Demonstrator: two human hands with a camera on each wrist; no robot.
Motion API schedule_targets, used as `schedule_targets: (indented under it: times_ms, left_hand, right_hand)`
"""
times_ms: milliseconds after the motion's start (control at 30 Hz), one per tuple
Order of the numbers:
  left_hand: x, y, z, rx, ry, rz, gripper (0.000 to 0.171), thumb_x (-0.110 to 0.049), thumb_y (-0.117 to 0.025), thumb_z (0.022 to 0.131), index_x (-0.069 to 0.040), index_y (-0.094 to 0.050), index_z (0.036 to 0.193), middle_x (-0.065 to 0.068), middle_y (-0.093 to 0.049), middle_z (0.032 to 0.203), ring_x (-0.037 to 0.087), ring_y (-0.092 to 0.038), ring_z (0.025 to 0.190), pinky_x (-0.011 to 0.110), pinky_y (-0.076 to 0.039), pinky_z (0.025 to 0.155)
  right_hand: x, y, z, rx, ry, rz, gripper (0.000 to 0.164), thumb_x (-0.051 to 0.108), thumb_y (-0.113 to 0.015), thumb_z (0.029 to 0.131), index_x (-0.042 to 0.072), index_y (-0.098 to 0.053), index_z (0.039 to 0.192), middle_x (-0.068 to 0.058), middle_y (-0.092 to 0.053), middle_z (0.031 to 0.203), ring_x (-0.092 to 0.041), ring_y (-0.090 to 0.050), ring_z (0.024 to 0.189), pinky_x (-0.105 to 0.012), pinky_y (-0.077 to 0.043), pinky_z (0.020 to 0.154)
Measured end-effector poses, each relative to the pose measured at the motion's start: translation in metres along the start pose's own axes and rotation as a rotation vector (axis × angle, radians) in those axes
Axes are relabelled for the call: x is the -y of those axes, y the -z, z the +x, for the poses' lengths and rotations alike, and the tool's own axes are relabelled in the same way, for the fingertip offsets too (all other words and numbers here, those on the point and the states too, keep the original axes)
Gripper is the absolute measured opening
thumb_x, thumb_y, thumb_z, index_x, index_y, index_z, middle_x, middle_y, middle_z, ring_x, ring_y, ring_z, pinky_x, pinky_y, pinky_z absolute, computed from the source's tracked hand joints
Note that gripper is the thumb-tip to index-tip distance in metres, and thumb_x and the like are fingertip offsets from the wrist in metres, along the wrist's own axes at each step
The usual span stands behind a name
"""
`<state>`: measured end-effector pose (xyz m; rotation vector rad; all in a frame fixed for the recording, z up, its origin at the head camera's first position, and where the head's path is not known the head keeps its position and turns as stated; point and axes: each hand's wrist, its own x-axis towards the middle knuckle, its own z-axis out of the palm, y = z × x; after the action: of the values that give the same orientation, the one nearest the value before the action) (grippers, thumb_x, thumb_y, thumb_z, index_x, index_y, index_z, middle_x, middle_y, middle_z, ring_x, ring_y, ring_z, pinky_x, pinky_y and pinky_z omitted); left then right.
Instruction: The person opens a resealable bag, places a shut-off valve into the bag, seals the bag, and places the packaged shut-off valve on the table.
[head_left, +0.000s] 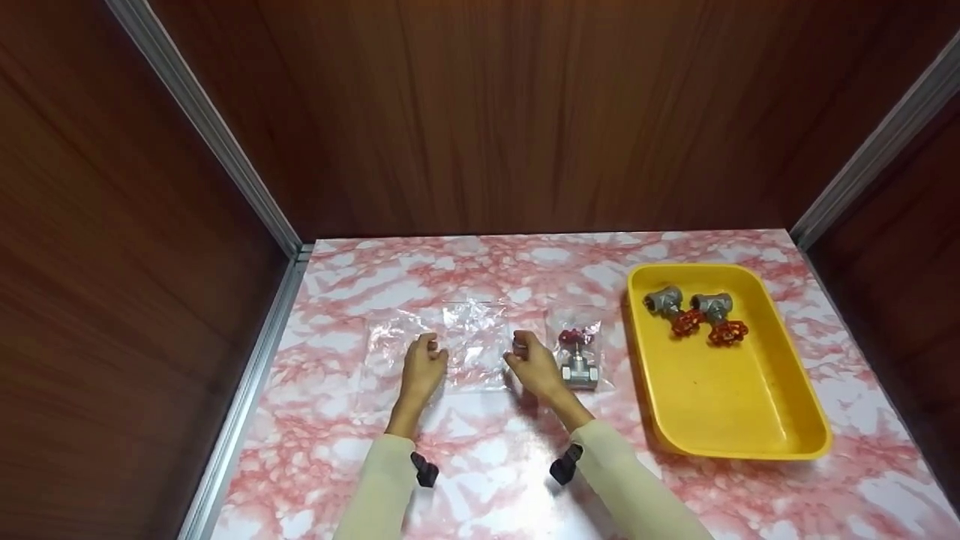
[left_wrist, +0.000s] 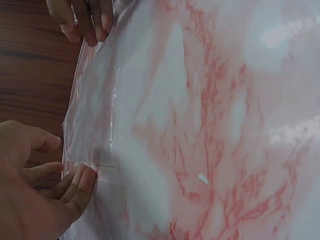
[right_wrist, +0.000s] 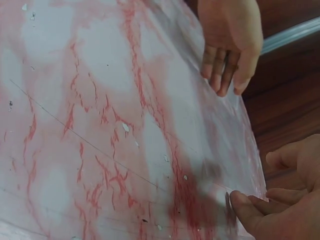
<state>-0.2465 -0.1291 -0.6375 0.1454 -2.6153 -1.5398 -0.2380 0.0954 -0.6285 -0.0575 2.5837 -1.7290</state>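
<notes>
A clear plastic bag (head_left: pixel 474 352) lies flat on the marbled tabletop between my two hands. At its left edge is my left hand (head_left: pixel 424 367), fingers loosely bent, thumb apart from them and nothing pinched. My right hand (head_left: pixel 534 366) stands at the bag's right edge in a similar loose curve, holding nothing. In the left wrist view, the left fingertips (left_wrist: pixel 86 182) come right down at the edge of the bag (left_wrist: pixel 95 115). Just right of my right hand, a gate valve (head_left: pixel 580 369) with a red handwheel lies in another clear bag (head_left: pixel 604 330).
More clear plastic (head_left: pixel 382 337) lies under and left of my left hand. At the right stands a yellow tray (head_left: pixel 731 405) holding two valves (head_left: pixel 664 301) with red handwheels. Wood-patterned panels (head_left: pixel 480 120) close off the back and both sides of the tabletop (head_left: pixel 480 480).
</notes>
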Motion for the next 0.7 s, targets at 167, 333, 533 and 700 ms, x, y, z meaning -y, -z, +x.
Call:
schedule_targets:
  times_ms: [167,333,533,700]
  left_hand:
    - [-0.0020,-0.0020,0.0003,-0.005,-0.008,0.039,0.041,-0.003,-0.065,0.095,0.013,-0.062,0.133,0.028,-0.067,0.116,0.037,-0.070,0.103,0.052,-0.059,0.094]
    - [-0.0044,-0.0033,0.0014,-0.009,-0.015,0.026,0.038,-0.002,-0.065,0.094,0.013,-0.063,0.129,0.027,-0.070,0.111,0.038,-0.071,0.101,0.053,-0.059,0.095]
    - [-0.0036,-0.0058,0.0010,-0.010,-0.010,-0.003,0.036,0.000,-0.064,0.092,0.014,-0.064,0.125,0.026,-0.069,0.106,0.035,-0.070,0.098,0.050,-0.059,0.093]
    - [-0.0027,-0.0087,0.0005,-0.013,-0.036,-0.009,0.033,0.003,-0.065,0.092,0.015,-0.064,0.123,0.023,-0.065,0.103,0.032,-0.067,0.092,0.046,-0.059,0.088]
  right_hand:
    - [-0.0001,-0.0027,0.0007,0.001,0.010,-0.036,0.047,0.003,-0.069,0.097,-0.013,-0.055,0.138,-0.032,-0.070,0.126,-0.044,-0.070,0.117,-0.052,-0.057,0.107]
    - [-0.0006,-0.0041,0.0016,-0.015,0.026,-0.023,0.044,0.001,-0.069,0.096,-0.014,-0.056,0.136,-0.032,-0.070,0.126,-0.044,-0.070,0.114,-0.053,-0.057,0.105]
    - [-0.0040,-0.0066,0.0007,-0.015,0.049,0.005,0.041,-0.004,-0.069,0.095,-0.015,-0.057,0.133,-0.033,-0.067,0.123,-0.044,-0.068,0.110,-0.055,-0.057,0.104]
    - [-0.0065,-0.0080,0.0019,-0.048,0.051,0.036,0.040,-0.013,-0.064,0.091,-0.016,-0.057,0.131,-0.032,-0.067,0.120,-0.037,-0.068,0.103,-0.041,-0.061,0.096]
